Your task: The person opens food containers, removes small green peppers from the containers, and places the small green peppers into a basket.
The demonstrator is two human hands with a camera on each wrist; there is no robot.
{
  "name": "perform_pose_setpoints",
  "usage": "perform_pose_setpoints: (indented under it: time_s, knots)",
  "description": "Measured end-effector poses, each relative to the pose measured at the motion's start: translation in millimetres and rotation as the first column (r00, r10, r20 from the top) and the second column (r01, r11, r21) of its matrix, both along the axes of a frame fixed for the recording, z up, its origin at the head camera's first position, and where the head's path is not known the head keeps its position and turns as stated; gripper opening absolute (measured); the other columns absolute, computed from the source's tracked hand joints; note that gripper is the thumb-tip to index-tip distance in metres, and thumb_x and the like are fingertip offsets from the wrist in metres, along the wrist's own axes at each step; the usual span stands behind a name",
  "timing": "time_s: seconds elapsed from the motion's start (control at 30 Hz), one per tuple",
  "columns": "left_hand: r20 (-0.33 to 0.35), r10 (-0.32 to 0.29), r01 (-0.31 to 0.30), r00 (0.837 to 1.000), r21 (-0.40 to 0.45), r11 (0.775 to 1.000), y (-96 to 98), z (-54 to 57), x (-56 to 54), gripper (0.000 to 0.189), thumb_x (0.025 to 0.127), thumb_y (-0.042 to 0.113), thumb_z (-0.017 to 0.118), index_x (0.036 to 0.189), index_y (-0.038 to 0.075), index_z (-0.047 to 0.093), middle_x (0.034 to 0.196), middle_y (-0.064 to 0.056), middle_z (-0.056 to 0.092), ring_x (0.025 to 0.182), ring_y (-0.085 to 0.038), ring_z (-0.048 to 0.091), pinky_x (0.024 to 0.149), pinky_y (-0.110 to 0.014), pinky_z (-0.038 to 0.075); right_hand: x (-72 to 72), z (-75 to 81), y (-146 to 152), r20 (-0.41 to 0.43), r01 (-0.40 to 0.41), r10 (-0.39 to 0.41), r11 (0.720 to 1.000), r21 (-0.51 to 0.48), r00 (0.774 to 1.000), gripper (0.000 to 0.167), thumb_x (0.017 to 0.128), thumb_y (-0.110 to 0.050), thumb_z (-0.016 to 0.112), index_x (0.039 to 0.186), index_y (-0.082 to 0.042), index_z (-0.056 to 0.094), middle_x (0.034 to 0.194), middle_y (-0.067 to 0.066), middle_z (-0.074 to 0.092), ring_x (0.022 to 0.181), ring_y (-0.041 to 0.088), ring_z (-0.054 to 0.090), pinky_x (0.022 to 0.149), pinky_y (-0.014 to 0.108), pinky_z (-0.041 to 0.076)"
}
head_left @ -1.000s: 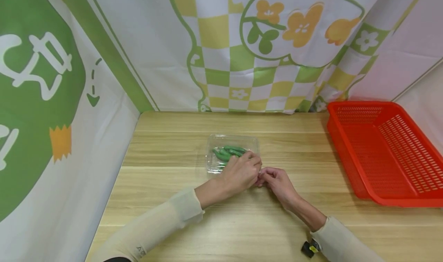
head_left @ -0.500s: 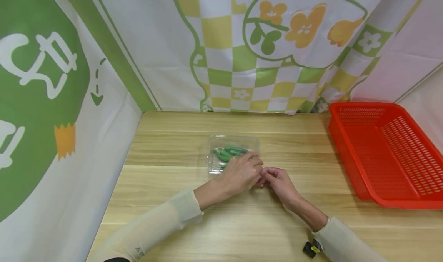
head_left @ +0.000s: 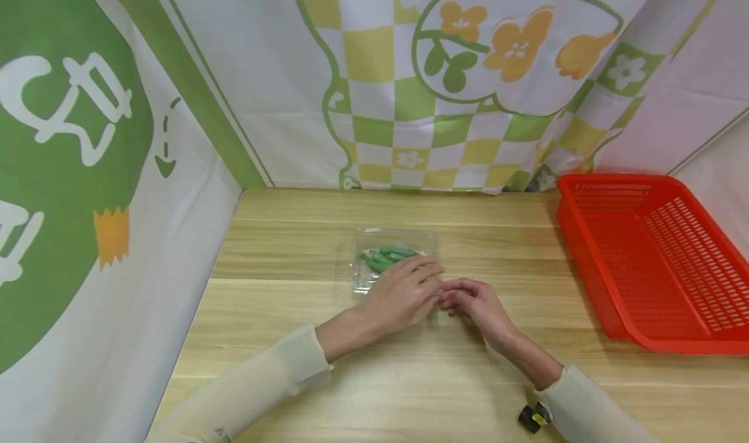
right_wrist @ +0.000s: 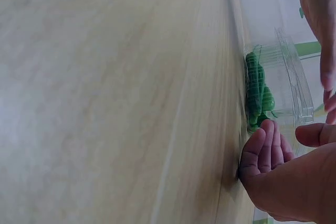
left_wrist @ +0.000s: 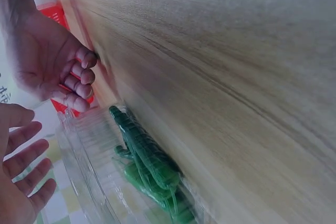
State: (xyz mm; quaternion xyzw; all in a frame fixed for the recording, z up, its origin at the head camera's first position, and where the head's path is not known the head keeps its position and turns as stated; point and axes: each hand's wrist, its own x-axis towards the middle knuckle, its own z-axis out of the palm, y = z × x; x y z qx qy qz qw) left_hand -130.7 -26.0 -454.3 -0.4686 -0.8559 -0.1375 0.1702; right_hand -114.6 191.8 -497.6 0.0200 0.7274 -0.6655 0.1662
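A clear plastic box (head_left: pixel 409 237) sits on the table with several green peppers (head_left: pixel 377 261) lying at its bottom. A doubled rim (right_wrist: pixel 299 85) runs along its top in the right wrist view. My left hand (head_left: pixel 404 293) is over the box's front right part, hiding that corner from the head camera; in the left wrist view its fingers (left_wrist: pixel 29 156) are spread with nothing between them. Beside the same corner is my right hand (head_left: pixel 482 309), its fingers loosely bent and the thumb apart from them in the right wrist view. Neither hand grips anything.
A red slotted plastic basket (head_left: pixel 632 261) stands on the right side of the wooden table (head_left: pixel 292 248). Printed cloth (head_left: pixel 374 105) hangs along the back edge, and a white and green sheet (head_left: pixel 187 222) borders the left. A small black device (head_left: pixel 529 419) is at the right cuff.
My left hand's bent fingers have straightened and the hand has shifted slightly left. The right hand's pinched fingertips have loosened and parted. The box stays in place.
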Motion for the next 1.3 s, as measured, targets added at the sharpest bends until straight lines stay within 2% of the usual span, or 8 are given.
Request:
perform_pose_setpoints:
  time_s: [0.17,0.43,0.63,0.77,0.87,0.97,1.17,1.3]
  knots:
    - [-0.007,-0.006,0.006,1.0,0.089,0.996,-13.1,3.0,3.8,0.017,0.096,0.016,0.077,0.112,0.01,0.079,0.133,-0.009,0.073,0.134,-0.028,0.062,0.121,-0.039,0.046,-0.5,3.2,5.2,-0.022,0.035,-0.034,0.998,0.047,0.999,0.03,0.106,-0.002,0.056,0.13,0.016,0.062,0.11,0.022,0.075,0.093,0.016,0.073,0.081,0.026,0.064]
    - [0.085,0.074,-0.09,0.994,0.211,0.973,-42.4,6.9,8.2,0.014,0.096,0.015,0.077,0.109,0.009,0.08,0.131,-0.007,0.074,0.131,-0.026,0.063,0.118,-0.04,0.049,-2.1,16.3,14.0,-0.131,0.1,-0.07,0.966,0.239,0.989,0.03,0.106,-0.002,0.055,0.132,0.012,0.064,0.118,0.025,0.074,0.102,0.025,0.072,0.082,0.022,0.061]
    - [0.166,0.115,-0.168,0.979,0.359,0.918,-61.5,10.7,8.2,0.023,0.096,0.01,0.076,0.118,0.003,0.075,0.131,-0.01,0.072,0.128,-0.027,0.063,0.113,-0.042,0.053,-6.7,26.4,19.2,-0.239,0.102,-0.01,0.92,0.379,0.971,0.031,0.106,-0.004,0.056,0.133,0.008,0.066,0.122,0.023,0.074,0.112,0.034,0.07,0.086,0.031,0.062]
    - [0.253,0.153,-0.252,0.955,0.43,0.867,-76.0,11.1,10.4,0.036,0.095,0.007,0.075,0.13,0.001,0.068,0.135,-0.012,0.069,0.129,-0.029,0.062,0.11,-0.046,0.055,-12.0,31.5,20.1,-0.37,0.11,0.088,0.869,0.482,0.925,0.031,0.106,-0.005,0.059,0.133,0.006,0.067,0.123,0.02,0.074,0.113,0.033,0.069,0.091,0.041,0.061]
    - [0.326,0.197,-0.333,0.925,0.441,0.834,-87.5,9.8,12.9,0.043,0.096,0.006,0.074,0.138,0.001,0.063,0.138,-0.013,0.067,0.131,-0.031,0.06,0.111,-0.05,0.054,-14.3,36.7,17.5,-0.457,0.127,0.15,0.844,0.522,0.877,0.03,0.104,-0.004,0.062,0.131,0.006,0.068,0.123,0.02,0.073,0.111,0.033,0.07,0.087,0.047,0.063]
    - [0.412,0.236,-0.413,0.88,0.417,0.81,-97.2,8.1,14.2,0.049,0.097,0.008,0.073,0.143,0.0,0.058,0.142,-0.015,0.065,0.135,-0.033,0.058,0.114,-0.053,0.051,-15.5,42.1,13.4,-0.509,0.145,0.193,0.822,0.551,0.839,0.029,0.101,-0.003,0.065,0.128,0.006,0.069,0.123,0.02,0.073,0.108,0.034,0.071,0.084,0.049,0.065]
    - [0.643,0.226,-0.547,0.732,0.356,0.757,-110.6,5.7,11.9,0.055,0.099,0.009,0.073,0.15,0.001,0.051,0.147,-0.016,0.061,0.136,-0.035,0.057,0.116,-0.053,0.049,-17.8,53.7,5.7,-0.557,0.156,0.28,0.777,0.61,0.782,0.027,0.101,-0.004,0.067,0.126,0.004,0.071,0.122,0.019,0.074,0.107,0.034,0.072,0.084,0.053,0.064]
    - [0.729,0.195,-0.587,0.657,0.331,0.739,-119.6,0.3,7.3,0.052,0.103,0.008,0.067,0.151,-0.001,0.048,0.148,-0.02,0.059,0.135,-0.039,0.056,0.117,-0.056,0.047,-20.6,62.6,2.0,-0.585,0.159,0.319,0.768,0.62,0.745,0.024,0.101,-0.004,0.067,0.124,0.002,0.072,0.117,0.017,0.075,0.103,0.034,0.072,0.081,0.052,0.064]
